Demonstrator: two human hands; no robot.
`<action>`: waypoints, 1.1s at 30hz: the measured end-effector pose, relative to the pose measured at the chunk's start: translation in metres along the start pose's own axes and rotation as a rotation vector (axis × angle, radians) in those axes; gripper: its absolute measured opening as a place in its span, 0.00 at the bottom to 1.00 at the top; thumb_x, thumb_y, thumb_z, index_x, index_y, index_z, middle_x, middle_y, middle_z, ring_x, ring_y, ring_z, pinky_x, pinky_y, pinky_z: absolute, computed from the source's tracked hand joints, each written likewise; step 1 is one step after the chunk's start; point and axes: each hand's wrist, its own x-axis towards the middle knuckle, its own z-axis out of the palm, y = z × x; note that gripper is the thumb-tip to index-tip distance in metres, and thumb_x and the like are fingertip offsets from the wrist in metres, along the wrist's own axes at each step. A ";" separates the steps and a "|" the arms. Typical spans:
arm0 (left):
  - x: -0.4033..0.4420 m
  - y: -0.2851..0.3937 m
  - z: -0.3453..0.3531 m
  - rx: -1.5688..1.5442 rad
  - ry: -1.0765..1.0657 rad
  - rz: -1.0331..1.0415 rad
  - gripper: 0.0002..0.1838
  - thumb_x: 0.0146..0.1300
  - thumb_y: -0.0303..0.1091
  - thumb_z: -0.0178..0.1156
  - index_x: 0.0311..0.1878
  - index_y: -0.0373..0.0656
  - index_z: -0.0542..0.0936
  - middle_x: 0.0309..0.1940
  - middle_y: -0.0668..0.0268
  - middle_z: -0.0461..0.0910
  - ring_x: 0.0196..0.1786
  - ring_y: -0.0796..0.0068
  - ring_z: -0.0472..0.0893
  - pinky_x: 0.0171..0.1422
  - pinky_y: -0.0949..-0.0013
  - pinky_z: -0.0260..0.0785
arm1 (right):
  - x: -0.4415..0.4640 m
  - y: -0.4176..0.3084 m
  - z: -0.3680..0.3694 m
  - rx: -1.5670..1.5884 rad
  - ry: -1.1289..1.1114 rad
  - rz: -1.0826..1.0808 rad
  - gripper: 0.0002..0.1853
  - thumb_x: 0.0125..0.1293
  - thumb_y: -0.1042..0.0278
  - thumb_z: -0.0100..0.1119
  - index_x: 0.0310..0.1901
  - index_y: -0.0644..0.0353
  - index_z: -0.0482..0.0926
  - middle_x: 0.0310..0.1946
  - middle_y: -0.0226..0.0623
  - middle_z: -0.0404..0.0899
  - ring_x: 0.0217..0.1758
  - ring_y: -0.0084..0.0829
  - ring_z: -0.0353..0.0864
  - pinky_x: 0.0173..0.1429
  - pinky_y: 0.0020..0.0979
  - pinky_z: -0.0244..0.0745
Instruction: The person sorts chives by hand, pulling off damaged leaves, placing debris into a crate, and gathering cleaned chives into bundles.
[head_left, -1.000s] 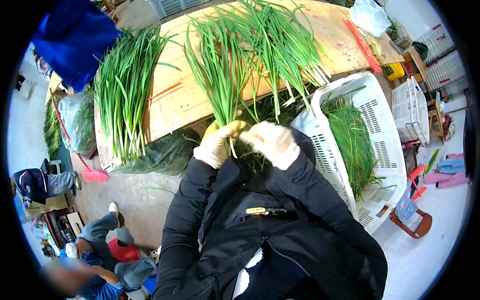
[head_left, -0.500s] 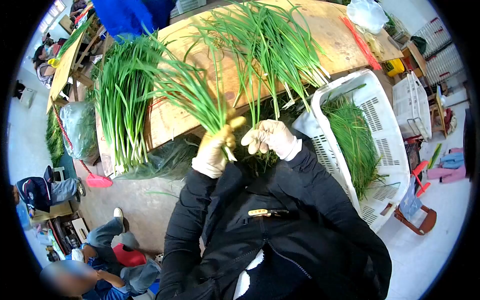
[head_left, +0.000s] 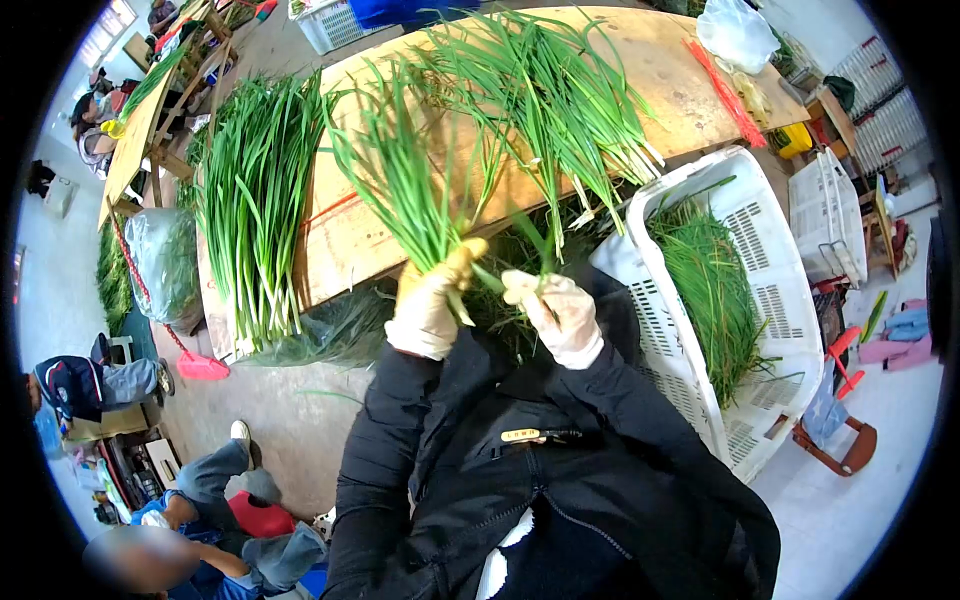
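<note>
My left hand [head_left: 430,305], in a pale glove, is wrapped round the lower stalks of a bunch of green leafy stalks [head_left: 405,205], whose tops are blurred over the table. To its right, my gloved right hand [head_left: 558,315] pinches a few thin green stalks [head_left: 541,250] by their lower ends. A loose pile of stalks [head_left: 555,100] lies on the wooden table [head_left: 690,105], just beyond both hands. A thick, aligned pile of the same stalks [head_left: 260,200] rests at the table's left end.
A white crate [head_left: 790,320] holding green leaves stands on the right. Red strips [head_left: 728,95] and a clear plastic bag [head_left: 737,35] lie at the table's far right. A seated person [head_left: 210,520] is at lower left; a filled plastic bag [head_left: 160,265] hangs left of the table.
The bunch in my left hand swung left, then back somewhat upright. My right hand has taken hold of a few stalks. The blue cloth at the top has moved right.
</note>
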 end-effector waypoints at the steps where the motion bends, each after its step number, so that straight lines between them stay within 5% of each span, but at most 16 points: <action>1: 0.001 0.013 -0.001 -0.005 0.002 0.054 0.14 0.50 0.26 0.59 0.42 0.33 0.76 0.30 0.63 0.79 0.24 0.84 0.69 0.29 0.83 0.61 | -0.014 -0.003 -0.003 0.193 -0.054 0.266 0.05 0.56 0.76 0.53 0.33 0.62 0.78 0.29 0.35 0.80 0.32 0.31 0.79 0.36 0.28 0.74; 2: 0.003 0.022 -0.007 0.042 -0.012 0.060 0.12 0.51 0.27 0.58 0.39 0.32 0.77 0.27 0.66 0.78 0.25 0.83 0.70 0.30 0.82 0.62 | -0.031 0.002 -0.002 0.566 -0.147 0.424 0.09 0.58 0.67 0.53 0.37 0.62 0.78 0.31 0.38 0.80 0.34 0.32 0.79 0.36 0.30 0.74; 4: 0.001 0.040 -0.013 0.030 -0.006 0.031 0.12 0.51 0.27 0.58 0.39 0.31 0.77 0.25 0.68 0.76 0.26 0.82 0.70 0.30 0.81 0.61 | -0.042 0.010 -0.023 -0.314 -0.973 0.247 0.18 0.59 0.55 0.51 0.39 0.63 0.77 0.33 0.42 0.78 0.38 0.36 0.79 0.39 0.33 0.74; 6: -0.001 0.049 -0.022 0.008 -0.008 -0.043 0.13 0.52 0.29 0.59 0.40 0.31 0.75 0.30 0.62 0.78 0.33 0.74 0.77 0.43 0.72 0.71 | -0.048 0.025 -0.018 -0.470 -1.411 0.440 0.24 0.58 0.45 0.48 0.36 0.62 0.76 0.33 0.45 0.77 0.37 0.41 0.78 0.42 0.37 0.72; 7: -0.001 0.047 -0.025 -0.040 -0.036 -0.066 0.15 0.52 0.29 0.58 0.43 0.32 0.74 0.32 0.61 0.78 0.35 0.72 0.77 0.42 0.71 0.71 | -0.032 0.024 -0.013 -0.244 -1.018 0.408 0.23 0.57 0.45 0.50 0.34 0.63 0.75 0.31 0.46 0.77 0.37 0.44 0.77 0.44 0.39 0.70; 9: 0.002 0.034 -0.027 -0.191 -0.054 -0.168 0.16 0.53 0.29 0.58 0.44 0.31 0.72 0.33 0.62 0.77 0.35 0.70 0.77 0.41 0.71 0.72 | 0.023 0.017 0.003 0.008 -0.941 0.924 0.28 0.59 0.41 0.43 0.28 0.64 0.75 0.28 0.46 0.77 0.36 0.42 0.77 0.42 0.39 0.71; 10: -0.001 0.037 -0.027 -0.144 -0.049 -0.324 0.15 0.54 0.29 0.57 0.44 0.31 0.73 0.33 0.63 0.76 0.30 0.73 0.76 0.38 0.74 0.72 | 0.028 0.028 0.017 0.151 -0.776 0.951 0.30 0.61 0.40 0.39 0.25 0.63 0.75 0.25 0.45 0.77 0.32 0.42 0.78 0.38 0.38 0.72; 11: 0.004 0.025 -0.040 -0.172 -0.133 -0.331 0.15 0.54 0.29 0.56 0.45 0.32 0.73 0.33 0.63 0.76 0.28 0.76 0.75 0.34 0.75 0.70 | 0.041 0.031 0.027 -0.362 -0.721 0.492 0.29 0.61 0.41 0.39 0.23 0.62 0.76 0.23 0.45 0.77 0.28 0.41 0.78 0.34 0.36 0.72; 14: 0.003 0.011 -0.038 -0.260 -0.149 -0.276 0.21 0.54 0.34 0.58 0.50 0.34 0.69 0.24 0.70 0.71 0.21 0.84 0.68 0.25 0.84 0.61 | 0.093 0.014 0.035 -0.627 -0.481 0.461 0.28 0.58 0.39 0.44 0.20 0.59 0.74 0.19 0.42 0.75 0.25 0.40 0.77 0.31 0.38 0.71; 18: 0.003 0.004 -0.034 -0.269 -0.143 -0.055 0.27 0.52 0.37 0.61 0.52 0.34 0.67 0.20 0.73 0.64 0.19 0.85 0.60 0.23 0.84 0.55 | 0.108 0.051 0.052 -0.774 -0.467 0.446 0.23 0.56 0.44 0.48 0.22 0.60 0.76 0.23 0.42 0.77 0.30 0.39 0.78 0.33 0.38 0.72; 24: 0.016 -0.007 -0.014 -0.131 0.045 -0.044 0.16 0.54 0.29 0.59 0.47 0.39 0.72 0.42 0.61 0.77 0.30 0.83 0.73 0.32 0.82 0.66 | 0.060 0.007 0.022 -0.590 -0.255 0.146 0.08 0.56 0.63 0.52 0.25 0.56 0.73 0.21 0.36 0.74 0.29 0.37 0.77 0.29 0.34 0.73; 26: 0.018 -0.015 -0.007 -0.120 -0.092 -0.070 0.16 0.53 0.26 0.59 0.47 0.39 0.72 0.42 0.61 0.77 0.30 0.81 0.74 0.34 0.80 0.68 | 0.043 -0.017 0.017 -0.572 -0.518 0.190 0.09 0.56 0.61 0.52 0.27 0.56 0.72 0.22 0.35 0.73 0.28 0.36 0.76 0.31 0.32 0.72; 28: 0.012 -0.014 0.005 -0.062 -0.025 -0.100 0.16 0.53 0.24 0.58 0.47 0.37 0.72 0.40 0.59 0.78 0.32 0.78 0.75 0.37 0.78 0.68 | 0.025 -0.011 0.000 -0.197 -0.372 0.183 0.15 0.59 0.54 0.51 0.24 0.56 0.72 0.19 0.35 0.72 0.23 0.33 0.75 0.26 0.32 0.70; 29: 0.011 -0.016 0.007 -0.093 0.007 -0.088 0.17 0.53 0.23 0.57 0.48 0.36 0.71 0.39 0.59 0.78 0.33 0.77 0.75 0.39 0.77 0.68 | 0.018 0.000 -0.013 -0.363 -0.286 0.157 0.15 0.58 0.53 0.53 0.23 0.57 0.72 0.18 0.34 0.72 0.21 0.31 0.74 0.25 0.31 0.69; 31: 0.014 -0.015 -0.003 -0.100 -0.101 -0.166 0.20 0.54 0.23 0.55 0.52 0.34 0.68 0.37 0.61 0.77 0.33 0.74 0.75 0.42 0.76 0.68 | 0.034 0.009 -0.040 -0.635 -0.470 0.666 0.20 0.57 0.46 0.52 0.24 0.58 0.73 0.18 0.35 0.72 0.21 0.32 0.74 0.29 0.33 0.69; 33: 0.014 -0.017 0.003 -0.168 -0.197 -0.188 0.22 0.55 0.27 0.56 0.54 0.36 0.67 0.37 0.62 0.76 0.33 0.76 0.74 0.40 0.75 0.69 | 0.021 0.047 -0.042 -0.630 -0.327 0.448 0.24 0.57 0.41 0.48 0.25 0.58 0.73 0.20 0.39 0.72 0.26 0.37 0.74 0.37 0.38 0.69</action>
